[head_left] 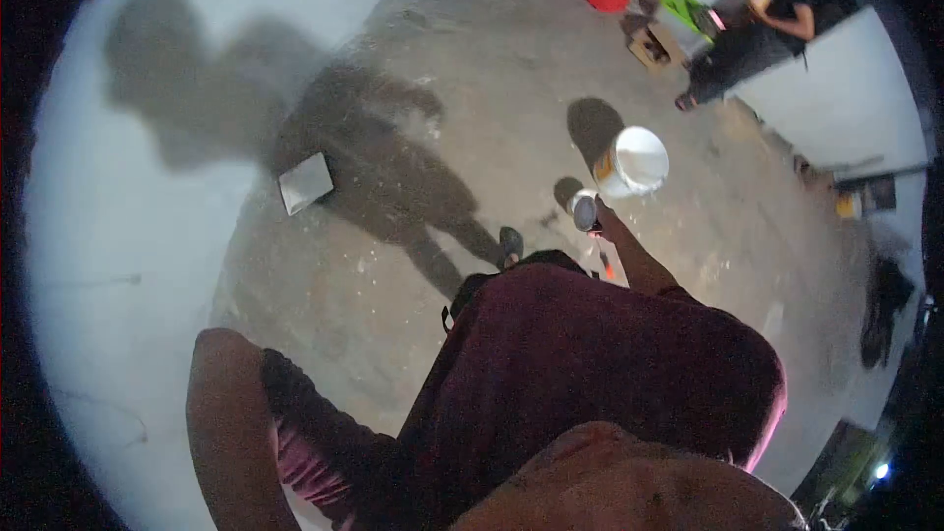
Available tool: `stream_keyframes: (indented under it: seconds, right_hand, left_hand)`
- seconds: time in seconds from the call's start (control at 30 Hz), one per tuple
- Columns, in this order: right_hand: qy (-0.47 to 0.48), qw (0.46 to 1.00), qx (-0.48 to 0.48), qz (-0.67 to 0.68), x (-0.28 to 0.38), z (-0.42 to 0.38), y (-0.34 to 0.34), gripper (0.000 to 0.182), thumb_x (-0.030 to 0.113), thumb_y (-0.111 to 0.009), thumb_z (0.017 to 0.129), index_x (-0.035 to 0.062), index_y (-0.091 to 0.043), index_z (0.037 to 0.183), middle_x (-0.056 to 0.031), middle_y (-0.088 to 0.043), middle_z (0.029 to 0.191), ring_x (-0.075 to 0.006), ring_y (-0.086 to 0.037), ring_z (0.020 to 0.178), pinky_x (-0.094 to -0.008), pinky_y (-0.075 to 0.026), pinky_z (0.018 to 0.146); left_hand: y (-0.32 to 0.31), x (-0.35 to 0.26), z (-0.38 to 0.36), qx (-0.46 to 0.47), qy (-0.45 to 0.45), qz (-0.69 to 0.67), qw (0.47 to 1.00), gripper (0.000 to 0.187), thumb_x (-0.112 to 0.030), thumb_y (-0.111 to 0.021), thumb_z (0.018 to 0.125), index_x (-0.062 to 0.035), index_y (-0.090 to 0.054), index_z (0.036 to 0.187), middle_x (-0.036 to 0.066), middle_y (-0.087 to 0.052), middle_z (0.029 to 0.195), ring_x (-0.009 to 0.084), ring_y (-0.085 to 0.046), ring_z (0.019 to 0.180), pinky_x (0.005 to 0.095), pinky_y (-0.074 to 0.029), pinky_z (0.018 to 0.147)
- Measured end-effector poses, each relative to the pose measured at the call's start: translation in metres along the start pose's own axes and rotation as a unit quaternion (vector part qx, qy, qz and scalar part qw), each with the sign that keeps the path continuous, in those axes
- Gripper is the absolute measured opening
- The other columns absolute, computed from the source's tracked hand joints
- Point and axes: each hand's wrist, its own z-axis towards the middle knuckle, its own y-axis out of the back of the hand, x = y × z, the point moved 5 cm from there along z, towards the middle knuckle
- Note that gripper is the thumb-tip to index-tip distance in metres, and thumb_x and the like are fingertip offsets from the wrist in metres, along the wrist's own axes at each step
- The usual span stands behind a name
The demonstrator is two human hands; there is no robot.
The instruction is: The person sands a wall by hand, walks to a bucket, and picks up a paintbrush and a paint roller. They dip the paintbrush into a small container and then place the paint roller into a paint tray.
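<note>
Watching remotely, I judge the small container (584,212), right of centre, light and rigid, best gripped round its side; the right hand (599,215) holds it, fingertips unclear; left hand unseen.
</note>
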Motion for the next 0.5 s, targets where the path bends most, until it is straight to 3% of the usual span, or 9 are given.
stream_keyframes:
  seconds: [0.03, 0.1, 0.13, 0.17, 0.2, 0.27, 0.3, 0.43, 0.5]
  right_hand:
    - [0.000, 1.000, 0.011, -0.018, 0.034, 0.019, -0.009, 0.066, 0.070, -0.042, 0.090, 0.0100, -0.059, 0.112, -0.0099, -0.064, 0.081, -0.0200, -0.063, 0.063, -0.0354, -0.052, 0.051]
    - [0.176, 0.953, -0.032, -0.243, 0.090, 0.063, -0.011, 0.065, 0.070, -0.039, 0.091, 0.0113, -0.059, 0.111, -0.0086, -0.064, 0.083, -0.0182, -0.063, 0.067, -0.0343, -0.053, 0.053]
    - [0.079, 0.992, 0.057, -0.082, 0.062, 0.161, 0.021, 0.071, 0.076, -0.041, 0.086, 0.0122, -0.059, 0.112, -0.0084, -0.065, 0.091, -0.0187, -0.064, 0.078, -0.0381, -0.056, 0.063]
    - [0.218, 0.951, 0.046, -0.214, 0.074, 0.224, 0.035, 0.073, 0.078, -0.041, 0.085, 0.0124, -0.060, 0.111, -0.0084, -0.066, 0.093, -0.0192, -0.064, 0.080, -0.0396, -0.056, 0.065]
    - [0.349, 0.874, -0.008, -0.338, 0.108, 0.245, 0.024, 0.074, 0.079, -0.040, 0.084, 0.0126, -0.060, 0.111, -0.0084, -0.066, 0.095, -0.0197, -0.064, 0.083, -0.0411, -0.056, 0.067]
    - [0.102, 0.977, -0.010, -0.189, 0.143, 0.271, 0.002, 0.078, 0.081, -0.039, 0.082, 0.0129, -0.060, 0.113, -0.0084, -0.066, 0.097, -0.0202, -0.064, 0.083, -0.0430, -0.056, 0.065]
    - [-0.015, 0.993, -0.040, -0.110, 0.170, 0.262, -0.021, 0.079, 0.082, -0.038, 0.081, 0.0131, -0.060, 0.113, -0.0083, -0.066, 0.097, -0.0204, -0.064, 0.082, -0.0440, -0.055, 0.064]
    - [0.031, 0.995, -0.061, -0.069, 0.197, 0.338, -0.031, 0.081, 0.083, -0.037, 0.081, 0.0133, -0.060, 0.115, -0.0086, -0.066, 0.097, -0.0218, -0.064, 0.081, -0.0447, -0.054, 0.061]
    - [-0.072, 0.994, -0.016, -0.081, 0.188, 0.393, -0.015, 0.080, 0.083, -0.040, 0.079, 0.0138, -0.060, 0.114, -0.0096, -0.067, 0.098, -0.0242, -0.064, 0.083, -0.0458, -0.054, 0.064]
  left_hand:
    - [-0.006, 0.013, -0.010, 0.004, 0.002, 0.013, 1.000, 0.021, -0.016, -0.051, 0.093, -0.0036, -0.061, 0.105, 0.012, -0.064, 0.104, 0.0236, -0.062, 0.091, 0.0354, -0.049, 0.080]
    - [-0.021, 0.038, -0.027, 0.022, 0.009, 0.031, 0.999, 0.021, -0.016, -0.051, 0.092, -0.0036, -0.061, 0.105, 0.012, -0.064, 0.104, 0.0234, -0.062, 0.091, 0.0352, -0.049, 0.080]
    - [-0.028, 0.052, -0.041, 0.023, 0.010, 0.036, 0.999, 0.021, -0.016, -0.051, 0.092, -0.0036, -0.061, 0.105, 0.011, -0.064, 0.104, 0.0233, -0.062, 0.091, 0.0351, -0.049, 0.080]
    - [-0.039, 0.074, -0.057, 0.023, 0.013, 0.038, 0.999, 0.021, -0.016, -0.051, 0.092, -0.0036, -0.061, 0.105, 0.011, -0.064, 0.104, 0.0232, -0.062, 0.091, 0.0350, -0.049, 0.081]
    - [-0.054, 0.093, -0.069, 0.020, 0.010, 0.042, 0.999, 0.021, -0.016, -0.051, 0.092, -0.0037, -0.062, 0.106, 0.011, -0.064, 0.104, 0.0231, -0.062, 0.091, 0.0349, -0.049, 0.081]
    - [-0.070, 0.123, -0.100, 0.014, 0.010, 0.042, 0.999, 0.021, -0.016, -0.052, 0.092, -0.0037, -0.062, 0.106, 0.011, -0.064, 0.104, 0.0229, -0.062, 0.091, 0.0347, -0.049, 0.081]
    - [-0.075, 0.139, -0.119, 0.012, 0.009, 0.043, 0.999, 0.021, -0.016, -0.052, 0.092, -0.0037, -0.062, 0.106, 0.011, -0.064, 0.104, 0.0228, -0.062, 0.091, 0.0346, -0.049, 0.081]
    - [-0.119, 0.223, -0.193, -0.007, 0.004, 0.024, 1.000, 0.021, -0.016, -0.052, 0.092, -0.0038, -0.062, 0.106, 0.011, -0.065, 0.104, 0.0224, -0.062, 0.092, 0.0342, -0.049, 0.081]
    - [-0.141, 0.270, -0.233, -0.029, 0.004, 0.007, 1.000, 0.021, -0.016, -0.052, 0.091, -0.0038, -0.062, 0.107, 0.011, -0.065, 0.105, 0.0223, -0.062, 0.092, 0.0340, -0.049, 0.081]
